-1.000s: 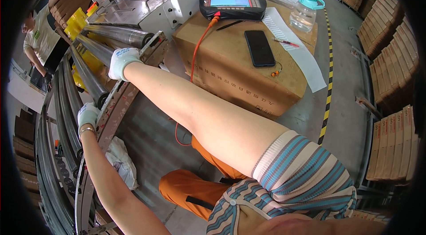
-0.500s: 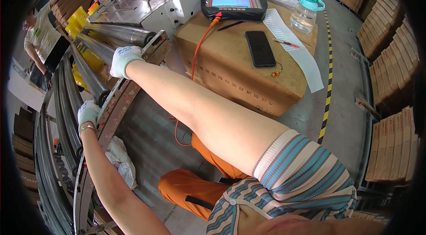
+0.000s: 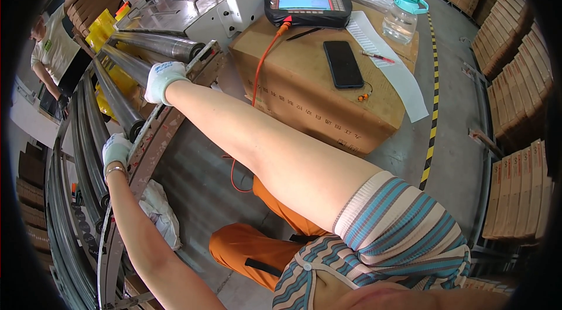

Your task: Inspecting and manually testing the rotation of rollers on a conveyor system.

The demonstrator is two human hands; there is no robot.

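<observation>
My right hand, in a white glove, rests on the metal side rail of a roller conveyor, by the end of a dark steel roller. Lower and nearer along this rail lies my left hand, also gloved, with a bracelet at the wrist. It touches the rail beside another roller. The backs of both gloves face me, and the fingers bend over the far side, out of sight. No loose object shows in either hand.
Right of the conveyor, a cardboard box bears a handheld control panel on an orange cable, a phone, paper, a pen and a water bottle. Stacked cartons line the right. Another person stands across the rollers.
</observation>
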